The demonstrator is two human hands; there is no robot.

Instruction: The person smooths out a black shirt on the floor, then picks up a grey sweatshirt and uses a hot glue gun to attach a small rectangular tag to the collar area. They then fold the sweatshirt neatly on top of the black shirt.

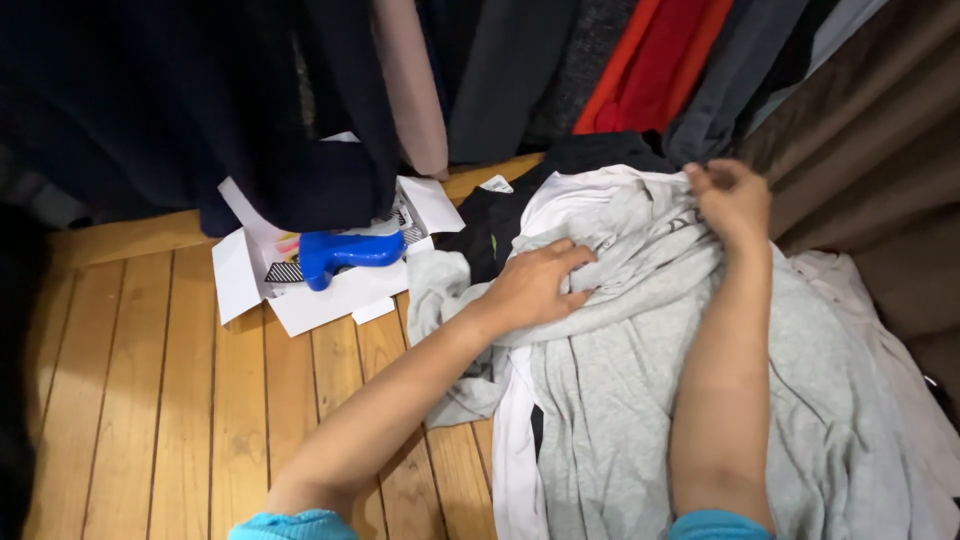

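My left hand (535, 285) lies on the grey garment (640, 390), fingers (570, 258) curled together and bunching a fold of its cloth. My right hand (733, 200) sits at the garment's far edge, fingertips pinched shut on the fabric near dark printed lettering; I cannot read that print.

Just under and beside the left fingers: one white garment (515, 440), its edge running back along my forearm. Just beyond them: one black garment (490, 225) carrying one small white rectangular label (496, 184) at its far edge.

Further left of the left fingers: sheets of white paper (330, 295), overlapping, count unclear. One blue plastic tool (345, 250) rests on them, beside a strip of black-and-white striped print.

Beyond both hands: hanging clothes (520, 70), dark, beige, grey and one red-orange piece (660, 60). Right of the right fingers: brown curtain (870, 150), close against the pile.

Open room: bare wooden plank floor (150, 400) well left of the left hand. The pile's left edge ends near my left forearm; its right edge runs to the curtain.
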